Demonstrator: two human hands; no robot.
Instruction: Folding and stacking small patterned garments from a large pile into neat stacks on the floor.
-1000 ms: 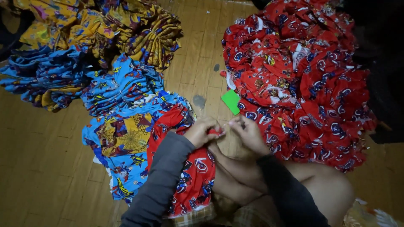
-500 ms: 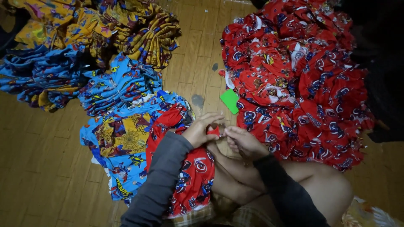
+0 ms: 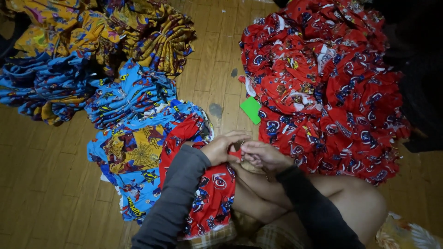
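Both hands meet over the person's lap, and each grip is pinched together on the same red printed garment: the left hand closes on its upper edge from the left, and the right hand nips the cloth just beside it, fingertips of the two nearly touching. What sits between the fingertips is too small to tell. From the grip the garment hangs down and to the left, draped over the left thigh and lying partly on a blue printed garment spread on the wooden floor. Up and to the right of the grip, a big heap of red garments sits near, with a small green card at its edge. Well apart, up and left, lie a blue pile and a yellow pile
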